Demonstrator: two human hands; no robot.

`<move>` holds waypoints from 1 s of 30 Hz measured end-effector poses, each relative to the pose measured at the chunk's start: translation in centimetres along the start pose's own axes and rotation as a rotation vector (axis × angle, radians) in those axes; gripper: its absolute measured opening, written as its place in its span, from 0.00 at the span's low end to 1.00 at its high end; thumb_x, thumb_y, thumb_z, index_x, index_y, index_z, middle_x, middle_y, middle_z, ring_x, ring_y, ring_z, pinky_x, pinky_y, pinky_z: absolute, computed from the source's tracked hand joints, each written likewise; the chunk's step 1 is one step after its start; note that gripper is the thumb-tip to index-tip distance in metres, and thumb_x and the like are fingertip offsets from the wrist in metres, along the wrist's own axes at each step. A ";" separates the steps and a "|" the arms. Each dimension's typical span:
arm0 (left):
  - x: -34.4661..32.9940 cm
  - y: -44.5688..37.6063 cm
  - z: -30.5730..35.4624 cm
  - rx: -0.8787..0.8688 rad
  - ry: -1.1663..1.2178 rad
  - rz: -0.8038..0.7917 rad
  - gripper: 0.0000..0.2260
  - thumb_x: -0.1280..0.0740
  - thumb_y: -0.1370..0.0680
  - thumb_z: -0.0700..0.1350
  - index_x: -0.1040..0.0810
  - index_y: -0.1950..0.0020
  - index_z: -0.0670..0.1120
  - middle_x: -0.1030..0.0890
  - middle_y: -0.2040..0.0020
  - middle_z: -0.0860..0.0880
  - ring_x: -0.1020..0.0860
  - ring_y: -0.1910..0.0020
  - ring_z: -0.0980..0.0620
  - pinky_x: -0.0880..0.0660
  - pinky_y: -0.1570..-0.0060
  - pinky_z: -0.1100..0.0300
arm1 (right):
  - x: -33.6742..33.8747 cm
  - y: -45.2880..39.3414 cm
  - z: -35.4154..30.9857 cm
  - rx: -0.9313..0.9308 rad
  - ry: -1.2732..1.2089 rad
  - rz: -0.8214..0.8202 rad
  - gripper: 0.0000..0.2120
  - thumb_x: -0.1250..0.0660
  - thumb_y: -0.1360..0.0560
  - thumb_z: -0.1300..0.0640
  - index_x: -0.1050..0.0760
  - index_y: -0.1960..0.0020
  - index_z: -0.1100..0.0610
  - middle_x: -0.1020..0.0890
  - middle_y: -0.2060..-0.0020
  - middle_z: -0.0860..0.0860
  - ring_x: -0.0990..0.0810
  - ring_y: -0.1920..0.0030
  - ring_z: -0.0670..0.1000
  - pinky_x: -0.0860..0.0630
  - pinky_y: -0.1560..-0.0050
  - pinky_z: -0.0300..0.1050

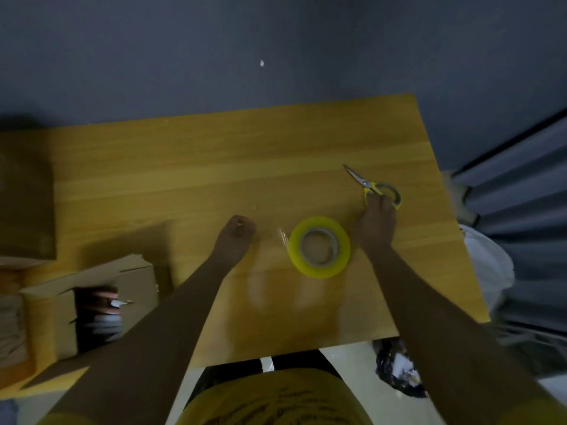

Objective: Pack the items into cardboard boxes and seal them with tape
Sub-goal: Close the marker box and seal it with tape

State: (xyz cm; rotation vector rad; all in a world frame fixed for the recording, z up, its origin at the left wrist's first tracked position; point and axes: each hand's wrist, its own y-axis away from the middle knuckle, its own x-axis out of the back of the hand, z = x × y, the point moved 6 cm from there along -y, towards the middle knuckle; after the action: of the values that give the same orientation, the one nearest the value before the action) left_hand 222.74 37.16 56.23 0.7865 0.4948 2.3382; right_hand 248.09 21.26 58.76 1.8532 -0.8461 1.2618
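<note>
Scissors look risky imo: right hand has fingers on the handle, blades pointing away. Left hand is curled, maybe pinching clear tape. Tape roll lies flat on the counter between them; box sits open far left, so the loose strip could stick to itself.

We have just one view. It sits up on the person's head and looks steeply down over both arms. We see the wooden table from above, close to us, with its near edge low in the picture. The grey wall fills the top. The wide lens bends the edges, so the table's sides lean. No second view shares this.
</note>
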 end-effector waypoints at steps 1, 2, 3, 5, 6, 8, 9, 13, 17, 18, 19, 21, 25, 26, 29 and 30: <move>-0.3 0.0 0.0 -0.017 0.068 0.021 0.05 0.39 0.20 0.33 0.31 0.46 0.41 0.26 0.50 0.43 0.26 0.57 0.49 0.30 0.65 0.71 | -0.6 -1.0 0.6 -0.080 0.012 -0.060 0.20 0.44 0.20 0.63 0.37 0.30 0.66 0.35 0.31 0.62 0.36 0.31 0.62 0.36 0.35 0.56; -0.4 0.3 0.0 0.012 0.111 0.033 0.05 0.39 0.20 0.33 0.32 0.47 0.39 0.26 0.49 0.42 0.27 0.56 0.48 0.30 0.62 0.68 | -0.9 -2.4 1.2 -0.124 0.025 -0.105 0.21 0.45 0.19 0.61 0.40 0.28 0.66 0.38 0.29 0.62 0.38 0.29 0.62 0.36 0.34 0.57; -0.6 0.3 -0.1 0.012 0.111 0.061 0.04 0.39 0.20 0.33 0.32 0.47 0.39 0.26 0.49 0.41 0.27 0.54 0.47 0.30 0.58 0.64 | -1.2 -3.5 1.6 -0.146 0.078 -0.147 0.21 0.47 0.18 0.60 0.42 0.28 0.67 0.38 0.29 0.63 0.39 0.28 0.62 0.35 0.33 0.57; -0.8 0.3 -0.4 0.035 0.130 0.078 0.04 0.38 0.20 0.35 0.33 0.47 0.40 0.26 0.48 0.42 0.26 0.49 0.47 0.31 0.52 0.56 | -2.6 -4.4 2.1 -0.178 0.144 -0.165 0.21 0.47 0.17 0.58 0.42 0.28 0.68 0.38 0.29 0.64 0.39 0.28 0.63 0.35 0.33 0.57; -0.8 0.1 -0.5 0.062 0.162 0.080 0.05 0.38 0.20 0.36 0.33 0.47 0.40 0.25 0.48 0.43 0.26 0.49 0.47 0.31 0.51 0.56 | -3.0 -4.6 2.1 -0.185 0.150 -0.164 0.21 0.48 0.16 0.57 0.42 0.29 0.68 0.38 0.29 0.65 0.40 0.28 0.63 0.36 0.33 0.57; -0.8 -0.1 -0.7 0.069 0.208 0.070 0.04 0.38 0.20 0.35 0.33 0.49 0.41 0.25 0.52 0.45 0.26 0.50 0.46 0.29 0.55 0.57 | -3.3 -5.0 2.2 -0.210 0.116 -0.127 0.20 0.48 0.16 0.56 0.42 0.29 0.68 0.38 0.30 0.65 0.40 0.29 0.64 0.36 0.34 0.57; -0.7 -0.2 -0.8 0.074 0.206 0.058 0.04 0.38 0.20 0.35 0.32 0.49 0.42 0.26 0.53 0.46 0.26 0.50 0.45 0.27 0.56 0.58 | -3.6 -5.2 2.3 -0.197 0.101 -0.114 0.21 0.47 0.16 0.56 0.42 0.29 0.68 0.38 0.31 0.66 0.40 0.29 0.64 0.36 0.34 0.57; -0.4 0.0 -1.4 0.060 0.245 0.020 0.03 0.38 0.20 0.36 0.32 0.50 0.41 0.26 0.53 0.46 0.26 0.50 0.45 0.29 0.59 0.58 | -4.1 -5.1 2.4 -0.253 0.083 -0.097 0.23 0.47 0.17 0.53 0.40 0.30 0.68 0.38 0.31 0.65 0.39 0.30 0.64 0.36 0.35 0.57; -0.1 0.3 -1.1 0.039 0.325 -0.007 0.05 0.40 0.19 0.34 0.32 0.54 0.42 0.26 0.54 0.45 0.26 0.55 0.47 0.28 0.66 0.69 | -3.7 -5.3 1.8 -0.285 0.115 -0.141 0.24 0.46 0.17 0.48 0.36 0.33 0.68 0.34 0.32 0.63 0.36 0.31 0.62 0.35 0.36 0.55; 0.0 0.3 -0.9 0.032 0.321 -0.008 0.04 0.40 0.19 0.34 0.32 0.53 0.41 0.26 0.54 0.46 0.26 0.56 0.48 0.29 0.68 0.70 | -3.6 -5.3 1.2 -0.244 0.134 -0.185 0.24 0.45 0.17 0.48 0.36 0.33 0.68 0.32 0.34 0.63 0.33 0.33 0.62 0.33 0.37 0.54; 0.0 0.3 -0.7 0.024 0.298 -0.014 0.03 0.40 0.19 0.35 0.31 0.51 0.41 0.26 0.55 0.47 0.26 0.57 0.50 0.29 0.69 0.71 | -3.3 -5.2 0.4 -0.188 0.149 -0.208 0.23 0.45 0.17 0.49 0.36 0.33 0.68 0.31 0.35 0.63 0.32 0.34 0.62 0.32 0.38 0.53; -0.1 0.1 -0.6 0.034 0.311 -0.028 0.02 0.40 0.19 0.35 0.31 0.49 0.41 0.25 0.55 0.46 0.26 0.59 0.51 0.28 0.69 0.71 | -2.2 -4.7 -2.0 -0.030 0.159 -0.204 0.22 0.46 0.17 0.51 0.35 0.32 0.68 0.30 0.35 0.64 0.32 0.34 0.62 0.33 0.38 0.52; 0.3 0.3 -0.6 0.060 0.311 -0.010 0.04 0.39 0.19 0.35 0.30 0.52 0.42 0.24 0.54 0.45 0.25 0.57 0.47 0.27 0.68 0.69 | 0.1 -1.7 -7.3 0.241 0.034 -0.243 0.21 0.40 0.19 0.52 0.31 0.32 0.64 0.29 0.38 0.63 0.26 0.39 0.62 0.29 0.42 0.52; 0.3 0.6 -0.7 0.062 0.378 -0.009 0.06 0.39 0.19 0.34 0.30 0.55 0.42 0.24 0.56 0.46 0.25 0.59 0.48 0.27 0.70 0.71 | 0.6 -0.7 -8.4 0.289 0.047 -0.264 0.20 0.38 0.20 0.51 0.29 0.34 0.63 0.27 0.40 0.63 0.25 0.41 0.62 0.27 0.46 0.51; 0.6 1.6 -1.7 0.129 0.492 0.013 0.07 0.39 0.19 0.36 0.30 0.57 0.43 0.23 0.58 0.48 0.24 0.62 0.51 0.28 0.74 0.72 | 2.1 2.2 -10.5 0.417 0.170 -0.250 0.17 0.32 0.25 0.49 0.25 0.42 0.60 0.20 0.48 0.60 0.21 0.46 0.61 0.27 0.56 0.49; 0.7 1.9 -2.1 0.158 0.499 0.025 0.08 0.39 0.19 0.36 0.30 0.58 0.44 0.23 0.58 0.48 0.24 0.64 0.52 0.29 0.76 0.71 | 2.5 3.1 -11.0 0.448 0.200 -0.250 0.18 0.32 0.26 0.48 0.25 0.42 0.59 0.19 0.48 0.59 0.21 0.46 0.61 0.28 0.58 0.48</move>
State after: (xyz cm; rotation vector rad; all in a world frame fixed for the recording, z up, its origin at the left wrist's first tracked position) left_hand 220.10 35.92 55.87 0.2651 0.8924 2.5387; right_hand 241.10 28.72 64.52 2.0489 -0.2229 1.5274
